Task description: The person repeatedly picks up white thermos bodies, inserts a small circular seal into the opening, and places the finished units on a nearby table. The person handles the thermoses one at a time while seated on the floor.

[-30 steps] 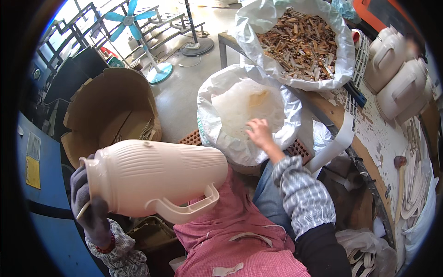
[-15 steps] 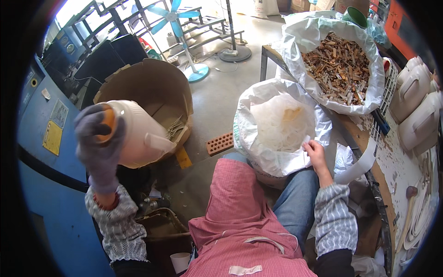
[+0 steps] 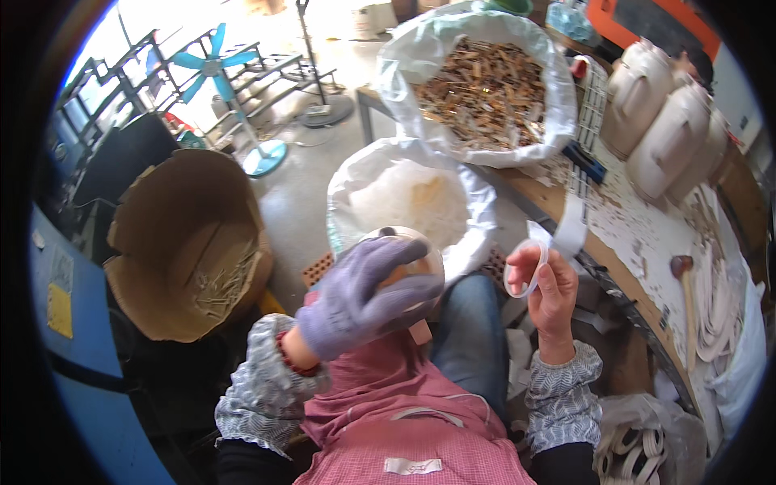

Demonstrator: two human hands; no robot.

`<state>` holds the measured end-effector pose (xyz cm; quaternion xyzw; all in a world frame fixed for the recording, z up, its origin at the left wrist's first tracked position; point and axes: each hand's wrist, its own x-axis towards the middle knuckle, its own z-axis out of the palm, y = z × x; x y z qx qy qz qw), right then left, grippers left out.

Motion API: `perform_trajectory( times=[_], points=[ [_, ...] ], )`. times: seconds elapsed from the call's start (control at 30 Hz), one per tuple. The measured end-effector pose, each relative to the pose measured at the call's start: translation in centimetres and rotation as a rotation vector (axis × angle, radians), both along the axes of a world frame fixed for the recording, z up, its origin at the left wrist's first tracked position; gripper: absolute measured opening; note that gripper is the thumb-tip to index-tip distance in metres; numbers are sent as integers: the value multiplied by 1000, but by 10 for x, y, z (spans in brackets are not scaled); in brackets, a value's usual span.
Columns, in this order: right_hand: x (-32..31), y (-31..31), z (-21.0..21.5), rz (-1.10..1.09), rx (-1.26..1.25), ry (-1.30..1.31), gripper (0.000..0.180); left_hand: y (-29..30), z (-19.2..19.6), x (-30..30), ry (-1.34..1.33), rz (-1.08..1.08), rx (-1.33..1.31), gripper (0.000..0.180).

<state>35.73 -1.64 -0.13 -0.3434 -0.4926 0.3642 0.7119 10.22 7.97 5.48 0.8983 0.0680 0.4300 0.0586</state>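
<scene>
Holding a translucent ring (image 3: 542, 267) — right hand (image 3: 553, 294), now off nearer sack (image 3: 478, 233)

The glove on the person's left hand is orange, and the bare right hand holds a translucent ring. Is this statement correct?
Not quite: the glove on the person's left hand is greyish purple, not orange, as the head view shows. The rest is right: the bare right hand holds a translucent ring.

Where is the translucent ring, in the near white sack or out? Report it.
Out: the right hand holds the translucent ring up to the right of the white sack, past its rim.
</scene>
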Motion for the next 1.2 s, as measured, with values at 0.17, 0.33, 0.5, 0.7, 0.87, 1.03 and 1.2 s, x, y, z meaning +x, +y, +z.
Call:
perform_trajectory(
  times=[0.17, 0.33, 0.5, 0.7, 0.87, 1.03, 1.2],
  points=[
    [-13, 0, 61, 180, -151, -171, 26, -6, -32, 67, -139, 189, -178, 80],
    [-28, 16, 44, -173, -97, -872, 15, 6, -38, 67, -66, 37, -402, 86],
    [-32, 22, 39, -69, 47, -1320, 8, 3, -47, 59, 0, -13, -429, 88],
    [-39, 15, 36, -170, -54, -1484, 5, -1, -53, 60, -18, -14, -402, 84],
    [-39, 14, 29, -256, -141, -1599, 3, -2, -53, 68, 31, -29, -340, 80],
    [-16, 12, 30, -9, -216, -1480, 9, -6, -66, 80, 15, -48, -299, 82],
    [5, 10, 59, 442, -328, -1392, 14, -18, -52, 81, 36, -111, -251, 80]
  ],
)
